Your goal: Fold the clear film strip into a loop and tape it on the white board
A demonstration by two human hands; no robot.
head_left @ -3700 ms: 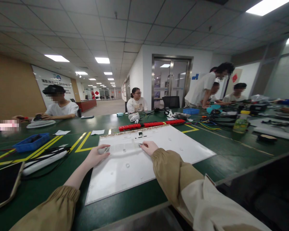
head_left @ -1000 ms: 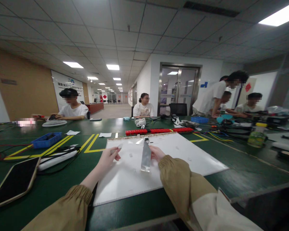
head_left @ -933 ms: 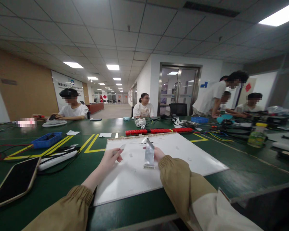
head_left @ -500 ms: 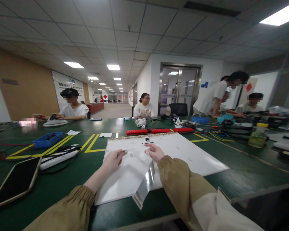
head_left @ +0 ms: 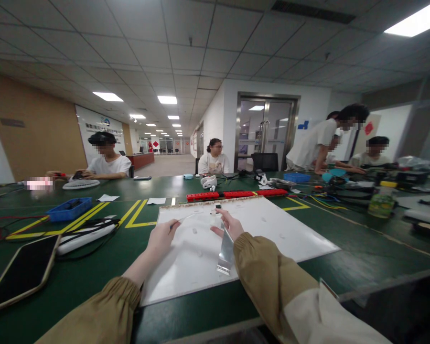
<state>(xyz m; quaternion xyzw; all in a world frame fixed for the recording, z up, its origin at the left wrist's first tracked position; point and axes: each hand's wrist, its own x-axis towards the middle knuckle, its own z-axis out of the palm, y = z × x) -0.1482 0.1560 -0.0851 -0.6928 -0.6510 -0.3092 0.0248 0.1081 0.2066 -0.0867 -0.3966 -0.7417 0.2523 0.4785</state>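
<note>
My left hand (head_left: 160, 240) is closed in a pinch above the left part of a white board (head_left: 272, 234). Between its fingertips is the end of a thin, clear strip, seen nearly edge-on, that runs toward my right hand (head_left: 233, 225). My right hand grips a shiny, see-through plastic strip (head_left: 225, 255) between thumb and fingers. Its lower end hangs over the board, with a pale marked band at the bottom. Whether both hands hold one and the same strip is hard to make out. A small dark piece (head_left: 218, 207) lies at the board's far edge.
Red power strips (head_left: 254, 193) lie behind the board. To the left are a phone (head_left: 23, 270), a white device with black cable (head_left: 88, 237) and a blue tray (head_left: 69, 209). A bottle (head_left: 382, 199) and cables stand right. Several people are around the green table (head_left: 186, 315).
The hanging end of the strip has swung right and upward, now steeper and closer to my right wrist. My left hand has shifted slightly left, and my right fingers have bent.
</note>
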